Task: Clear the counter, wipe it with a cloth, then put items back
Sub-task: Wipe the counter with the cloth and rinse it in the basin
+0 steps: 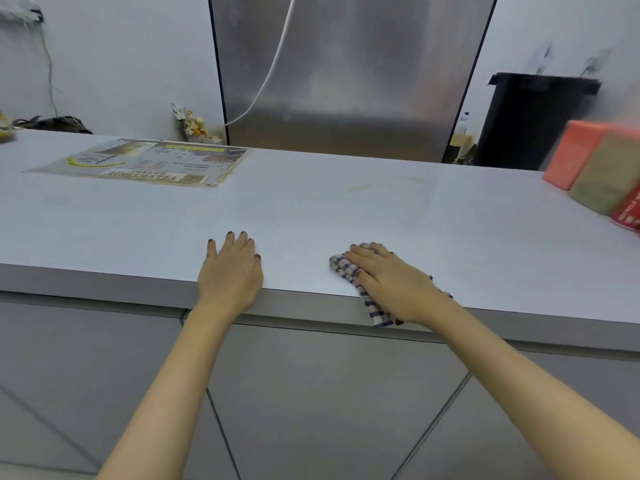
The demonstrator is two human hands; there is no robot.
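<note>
The left grip (230,268), a bare hand, lies palm down on the pale grey desk (346,209) close to its front edge, with its fingers straight and slightly spread and nothing under them. The right grip (391,282) is also flat, its fingers stretched out and pressing on a blue-and-white checked cloth (341,266). The cloth sits on the desk at the front edge, just to the right of the left grip and apart from it. One corner shows beyond the fingertips and another part hangs down over the desk's edge below the wrist.

A laminated printed sheet (145,162) lies flat at the far left of the desk. At the far right stands a row of packs touching one another: a salmon-pink box (571,154), a tan box (606,178), and what looks like a red packet (628,211), though all are too blurred to tell more. A faint yellowish mark (360,186) shows on the desk surface towards the back.

Behind the desk rises a brushed steel panel (346,74), with a white cable (273,64) curving down across it. A small bunch of flowers (190,123) stands to its left and a black bin (540,116) to its right. Grey cabinet fronts (311,393) fill the space under the desk.
</note>
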